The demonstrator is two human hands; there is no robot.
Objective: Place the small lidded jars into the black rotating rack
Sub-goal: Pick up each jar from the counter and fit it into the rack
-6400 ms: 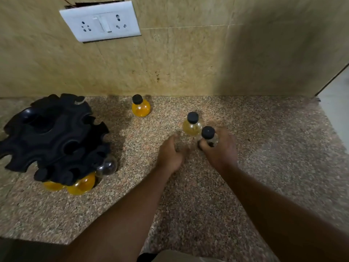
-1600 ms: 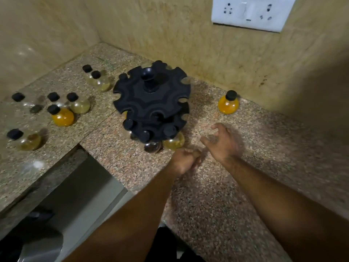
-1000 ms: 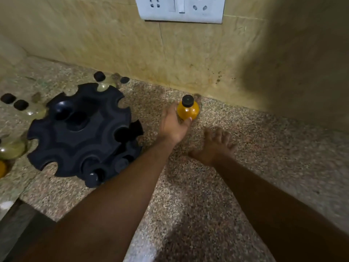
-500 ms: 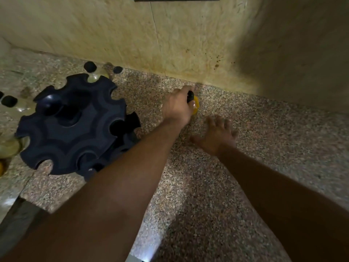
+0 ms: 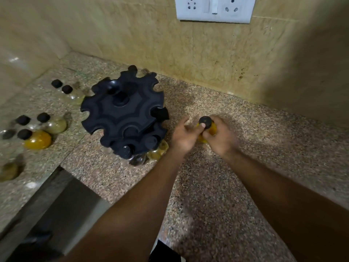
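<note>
A small round jar with yellow contents and a black lid (image 5: 205, 122) is held between both hands, just right of the black rotating rack (image 5: 123, 112). My left hand (image 5: 186, 136) grips it from the left, thumb against the lid. My right hand (image 5: 221, 138) wraps its right side. The jar's body is mostly hidden by fingers. The rack's lower tier holds a few jars (image 5: 157, 151) at its near edge; its top tier slots look vacant.
Several more black-lidded jars (image 5: 37, 138) stand on the speckled granite counter (image 5: 217, 186) left of the rack. A recess drops away at lower left. A tiled wall with a white socket plate (image 5: 214, 8) runs close behind.
My left hand took the yellow jar from beside the wall and brought it toward me. My right hand lifted off the counter and closed on it too. The view swung left.
</note>
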